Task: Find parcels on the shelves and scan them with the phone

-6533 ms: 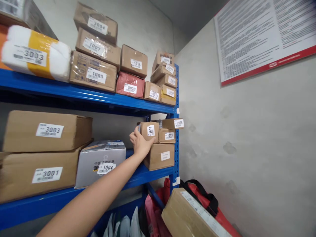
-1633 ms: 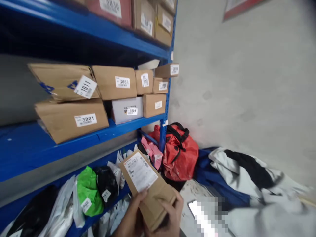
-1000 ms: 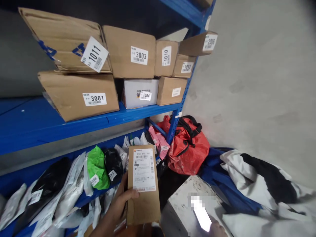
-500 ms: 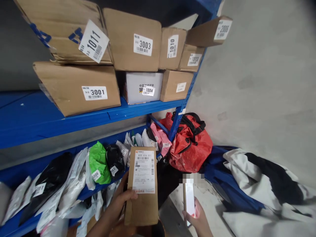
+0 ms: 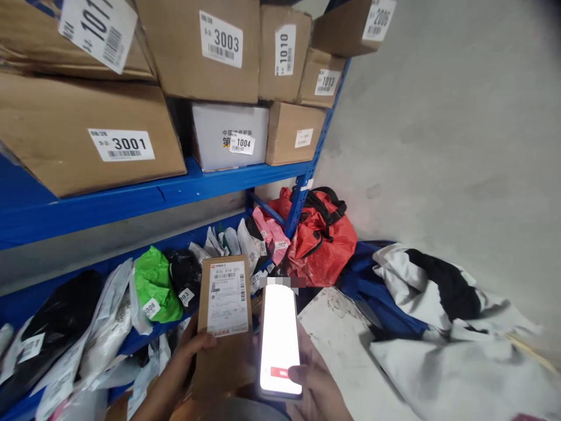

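My left hand grips a brown cardboard box by its left side, the thumb lying on its front. A white shipping label covers the upper part of that box. Close beside it, my right hand is closed round a smartphone, whose bright white screen faces me. My right thumb rests by a red button near the bottom of the screen. The fingers behind the box and the phone are mostly hidden.
Numbered cardboard boxes fill the blue shelf above. Lower down, bagged parcels stand in a row, among them a green parcel and a pink parcel. A red bag and white cloth lie to the right.
My right hand has brought the phone left and nearer, up beside the box, and turned its screen toward me. The box sits further left in view; the view has shifted closer to the shelf.
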A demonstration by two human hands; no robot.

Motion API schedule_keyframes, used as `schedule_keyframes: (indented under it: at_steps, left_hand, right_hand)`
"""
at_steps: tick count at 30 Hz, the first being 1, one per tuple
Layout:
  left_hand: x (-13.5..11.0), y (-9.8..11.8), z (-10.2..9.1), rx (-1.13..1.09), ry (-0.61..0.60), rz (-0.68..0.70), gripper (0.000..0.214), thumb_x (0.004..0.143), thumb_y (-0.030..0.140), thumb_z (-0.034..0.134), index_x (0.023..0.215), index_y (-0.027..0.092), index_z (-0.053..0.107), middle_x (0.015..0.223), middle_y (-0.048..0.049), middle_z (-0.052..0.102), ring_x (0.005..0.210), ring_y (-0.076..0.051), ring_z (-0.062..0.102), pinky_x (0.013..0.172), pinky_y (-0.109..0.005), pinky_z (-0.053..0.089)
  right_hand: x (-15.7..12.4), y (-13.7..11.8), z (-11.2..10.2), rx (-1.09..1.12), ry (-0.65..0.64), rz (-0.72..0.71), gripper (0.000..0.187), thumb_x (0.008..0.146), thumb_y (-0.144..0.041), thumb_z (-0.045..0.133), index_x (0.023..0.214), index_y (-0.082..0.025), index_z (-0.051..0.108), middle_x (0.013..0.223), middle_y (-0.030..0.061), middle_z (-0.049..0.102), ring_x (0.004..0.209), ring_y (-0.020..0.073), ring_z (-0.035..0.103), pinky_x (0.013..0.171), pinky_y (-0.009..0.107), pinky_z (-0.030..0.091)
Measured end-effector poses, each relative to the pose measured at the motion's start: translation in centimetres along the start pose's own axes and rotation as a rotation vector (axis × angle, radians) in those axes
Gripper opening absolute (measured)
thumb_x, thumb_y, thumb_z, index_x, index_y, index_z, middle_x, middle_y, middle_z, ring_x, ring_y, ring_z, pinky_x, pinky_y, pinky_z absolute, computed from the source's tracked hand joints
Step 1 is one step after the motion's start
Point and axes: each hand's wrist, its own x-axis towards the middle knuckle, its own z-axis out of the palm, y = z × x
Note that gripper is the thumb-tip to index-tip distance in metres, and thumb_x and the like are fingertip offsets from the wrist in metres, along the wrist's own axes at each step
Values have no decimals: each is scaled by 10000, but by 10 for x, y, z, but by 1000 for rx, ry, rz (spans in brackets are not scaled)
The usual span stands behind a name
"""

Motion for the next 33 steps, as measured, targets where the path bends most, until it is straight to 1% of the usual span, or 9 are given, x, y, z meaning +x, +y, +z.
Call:
schedule_keyframes:
  at_steps: [3,7,12,16,21,24,27,30,33]
  left_hand:
    - [-3,2,-1,-5,-34,-22,890,430,259,752,1287,211,518,1002,-72,747,1047,-366,640,945,-475,483]
    - [-6,1,1,-20,-10,-29,852,446,246,738,1270,212,525,924,-46,760,1016,-347,657,931,-459,494]
    - [-8,-2,3,-47,6,9,800,437,223,730,1221,222,573,852,-39,763,973,-385,662,863,-501,517]
    - [-8,-3,0,-27,8,29,786,420,220,741,1196,221,611,901,-55,761,1032,-402,633,881,-500,512]
    - [-11,-5,-6,-4,8,61,837,440,213,725,1263,229,571,1023,-66,741,1108,-388,597,937,-494,479]
    - [-13,-5,-8,-15,-39,50,832,462,211,711,1279,201,558,1053,-90,729,1113,-386,594,952,-504,460]
    - [-15,-4,-11,-27,-104,45,795,506,227,692,1286,162,551,1025,-108,732,1110,-373,596,990,-508,427]
    - [-14,-2,-13,-23,-124,63,817,509,202,680,1310,162,526,1002,-102,738,1103,-371,600,992,-507,421]
    - [-14,0,-13,-46,-139,73,878,493,180,678,1349,193,478,1069,-92,723,1109,-369,599,995,-508,417]
  right_hand:
    - [6,2,2,-25,28,-43,949,626,-212,764,1430,-289,264,1177,103,656,1086,328,614,922,519,460]
    - [9,6,0,-48,41,-93,1031,617,-252,802,1446,-301,191,1164,112,655,1097,340,605,903,542,464]
    - [13,10,0,-45,42,-129,1060,616,-279,811,1447,-310,153,1167,110,647,1102,338,600,935,548,437]
    - [15,10,-1,-104,33,-146,1043,634,-314,803,1449,-323,153,1208,107,629,1110,330,592,952,532,428]
    - [13,9,-8,-253,-8,-141,1035,648,-373,791,1467,-303,162,1281,106,589,1176,329,547,1003,514,394]
    - [13,8,-9,-309,-25,-133,1014,661,-392,775,1472,-292,175,1327,103,558,1236,332,501,1034,498,370]
    - [14,8,-8,-341,-33,-142,980,685,-388,754,1473,-312,176,1348,83,547,1257,317,485,1069,483,333]
    - [14,7,-6,-360,-41,-127,974,700,-399,736,1478,-322,155,1320,76,571,1217,317,524,1050,485,357]
    - [14,6,-5,-369,-44,-103,977,708,-418,725,1484,-312,142,1321,85,569,1206,319,532,1026,481,382]
